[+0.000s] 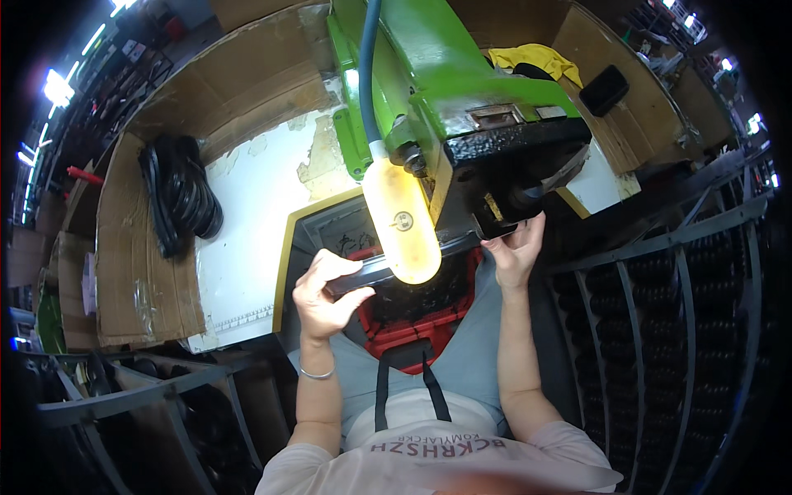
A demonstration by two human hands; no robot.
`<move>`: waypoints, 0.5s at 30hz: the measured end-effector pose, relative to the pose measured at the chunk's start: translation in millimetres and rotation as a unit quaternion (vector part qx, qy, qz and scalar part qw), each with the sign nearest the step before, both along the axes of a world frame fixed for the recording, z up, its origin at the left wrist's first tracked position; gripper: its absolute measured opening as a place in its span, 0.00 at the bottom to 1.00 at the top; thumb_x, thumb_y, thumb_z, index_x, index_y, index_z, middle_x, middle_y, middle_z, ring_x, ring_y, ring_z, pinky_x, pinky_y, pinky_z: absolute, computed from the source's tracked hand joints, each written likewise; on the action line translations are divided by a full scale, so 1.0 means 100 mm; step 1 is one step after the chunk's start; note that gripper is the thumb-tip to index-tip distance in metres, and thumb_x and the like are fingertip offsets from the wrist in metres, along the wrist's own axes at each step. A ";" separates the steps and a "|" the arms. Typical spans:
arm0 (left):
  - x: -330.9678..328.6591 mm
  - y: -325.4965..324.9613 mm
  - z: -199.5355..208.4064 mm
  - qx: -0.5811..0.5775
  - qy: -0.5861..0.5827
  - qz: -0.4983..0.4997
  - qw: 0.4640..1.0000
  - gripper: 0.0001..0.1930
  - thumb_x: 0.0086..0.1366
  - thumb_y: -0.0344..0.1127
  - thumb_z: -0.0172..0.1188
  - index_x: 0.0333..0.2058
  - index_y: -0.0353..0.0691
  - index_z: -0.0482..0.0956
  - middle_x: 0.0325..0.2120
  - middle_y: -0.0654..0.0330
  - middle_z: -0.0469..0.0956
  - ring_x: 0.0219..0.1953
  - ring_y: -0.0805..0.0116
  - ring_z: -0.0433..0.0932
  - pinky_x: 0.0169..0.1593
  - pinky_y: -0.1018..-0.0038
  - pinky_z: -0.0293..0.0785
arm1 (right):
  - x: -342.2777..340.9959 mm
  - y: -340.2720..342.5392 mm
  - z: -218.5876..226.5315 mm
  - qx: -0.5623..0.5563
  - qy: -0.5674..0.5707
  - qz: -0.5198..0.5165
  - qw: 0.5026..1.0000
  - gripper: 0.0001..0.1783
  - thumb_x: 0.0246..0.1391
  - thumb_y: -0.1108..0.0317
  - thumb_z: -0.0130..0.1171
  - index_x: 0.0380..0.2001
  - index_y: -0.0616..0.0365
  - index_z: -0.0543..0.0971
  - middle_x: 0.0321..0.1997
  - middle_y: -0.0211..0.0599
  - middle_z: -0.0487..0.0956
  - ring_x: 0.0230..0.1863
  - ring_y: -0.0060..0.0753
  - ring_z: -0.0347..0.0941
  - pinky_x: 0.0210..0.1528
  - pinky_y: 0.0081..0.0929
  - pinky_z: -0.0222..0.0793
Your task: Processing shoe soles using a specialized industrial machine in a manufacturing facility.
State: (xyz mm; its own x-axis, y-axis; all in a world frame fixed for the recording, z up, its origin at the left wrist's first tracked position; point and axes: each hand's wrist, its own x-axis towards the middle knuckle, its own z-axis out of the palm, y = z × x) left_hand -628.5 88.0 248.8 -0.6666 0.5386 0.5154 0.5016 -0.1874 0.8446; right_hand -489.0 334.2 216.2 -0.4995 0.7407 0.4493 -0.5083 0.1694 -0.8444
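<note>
A long, glossy black strip (379,269) runs crosswise in front of me, below the green machine (445,49). My left hand (324,295) grips its left end between thumb and fingers. At the other end, close under the black machine head (516,153), my right hand (516,252) pinches the strip with thumb and fingertips. A lit yellow oval lamp (400,206) hangs over the strip and hides part of its middle. Whether the strip touches the machine head I cannot tell.
A red crate (417,360) stands between my legs. On the white tabletop (239,223) at left lies a bundle of black soles (177,198) inside cardboard walls (148,272). A yellow cloth (536,62) lies back right. Metal racks (643,330) flank me on both sides.
</note>
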 end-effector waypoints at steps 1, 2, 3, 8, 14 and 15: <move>-0.03 -0.05 0.00 0.000 -0.007 0.006 1.000 0.19 0.36 0.21 0.74 0.31 0.32 0.79 0.26 0.56 0.78 0.29 0.66 0.73 0.32 0.75 0.70 | -0.04 -0.07 0.01 -0.015 0.008 0.012 1.000 0.52 0.36 0.74 0.76 0.62 0.62 0.54 0.56 0.45 0.66 0.52 0.32 0.69 0.51 0.27 0.72; -0.08 -0.13 -0.04 -0.009 -0.004 0.004 1.000 0.20 0.36 0.20 0.74 0.32 0.32 0.79 0.27 0.56 0.77 0.30 0.67 0.73 0.33 0.76 0.70 | -0.08 -0.15 0.02 -0.030 0.015 0.023 0.999 0.53 0.36 0.74 0.76 0.62 0.63 0.54 0.56 0.46 0.66 0.53 0.33 0.68 0.52 0.28 0.72; -0.13 -0.20 -0.11 -0.002 -0.021 0.002 1.000 0.20 0.37 0.19 0.73 0.33 0.31 0.79 0.27 0.57 0.76 0.31 0.68 0.73 0.35 0.76 0.69 | -0.11 -0.21 -0.02 -0.025 0.008 0.020 0.999 0.53 0.36 0.73 0.77 0.62 0.63 0.53 0.57 0.48 0.66 0.55 0.35 0.67 0.54 0.31 0.71; -0.28 -0.51 -0.39 0.022 -0.143 -0.002 0.989 0.24 0.42 0.19 0.72 0.41 0.31 0.77 0.29 0.59 0.74 0.34 0.69 0.73 0.40 0.76 0.69 | -0.24 -0.49 -0.22 0.016 0.030 -0.009 0.999 0.51 0.33 0.67 0.79 0.58 0.65 0.57 0.58 0.40 0.60 0.55 0.34 0.65 0.56 0.33 0.70; -0.37 -0.44 -0.50 -0.178 0.021 0.034 0.983 0.20 0.41 0.22 0.71 0.37 0.35 0.80 0.27 0.57 0.75 0.33 0.62 0.75 0.40 0.72 0.71 | -0.35 -0.61 -0.39 0.140 0.013 -0.096 0.985 0.47 0.28 0.65 0.81 0.53 0.63 0.65 0.55 0.41 0.64 0.50 0.36 0.69 0.51 0.33 0.72; -0.29 -0.30 -0.43 -0.218 0.054 0.039 0.974 0.17 0.41 0.26 0.71 0.33 0.37 0.80 0.26 0.55 0.76 0.32 0.57 0.75 0.39 0.70 0.72 | -0.33 -0.56 -0.40 0.240 -0.010 -0.156 0.958 0.46 0.27 0.64 0.81 0.51 0.63 0.67 0.52 0.41 0.66 0.48 0.37 0.69 0.48 0.33 0.73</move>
State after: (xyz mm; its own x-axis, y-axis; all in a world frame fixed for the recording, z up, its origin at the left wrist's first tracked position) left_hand -657.4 57.6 205.8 -0.6687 0.6721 0.3180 0.5903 0.2199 0.7766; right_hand -522.3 277.8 176.5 -0.2993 0.5665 0.7678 -0.3544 0.6811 -0.6407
